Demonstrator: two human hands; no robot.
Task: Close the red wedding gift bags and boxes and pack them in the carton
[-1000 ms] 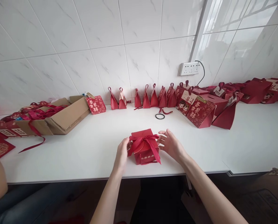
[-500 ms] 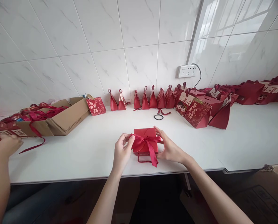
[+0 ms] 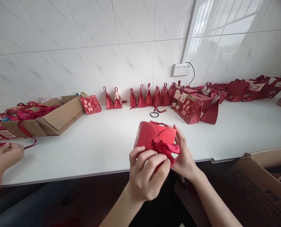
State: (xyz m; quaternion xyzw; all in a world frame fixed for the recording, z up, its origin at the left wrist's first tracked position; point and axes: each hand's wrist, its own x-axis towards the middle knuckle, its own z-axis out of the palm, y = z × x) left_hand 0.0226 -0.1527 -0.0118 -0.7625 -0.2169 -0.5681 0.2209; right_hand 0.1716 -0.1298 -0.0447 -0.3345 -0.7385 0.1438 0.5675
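- Your left hand [image 3: 148, 175] is curled closed over the ribbon bow [image 3: 167, 148], fingertips pinching the satin at the front of the red gift box [image 3: 152, 135].
- Your right hand [image 3: 185, 155] is wrapped round the box's right side, fingers up the wall, carrying its weight.
- The box is held off the tabletop [image 3: 102, 148], just above its near edge, tipped with its lid toward you.
- It looks like thin card: light, but easily dented. Grip the side walls or corners, not the curved top flaps.
- The ribbon looks soft and slippery. A tug on a tail would likely loosen the bow.
- A twisted cord handle [image 3: 157, 123] shows at the box's far edge.
- Farther off are a black hair tie [image 3: 154, 114], a row of red pouches [image 3: 145, 99] along the wall, and an open cardboard carton [image 3: 60, 115] at the left.
- Another person's hand [image 3: 6, 156] rests at the tabletop's left end.
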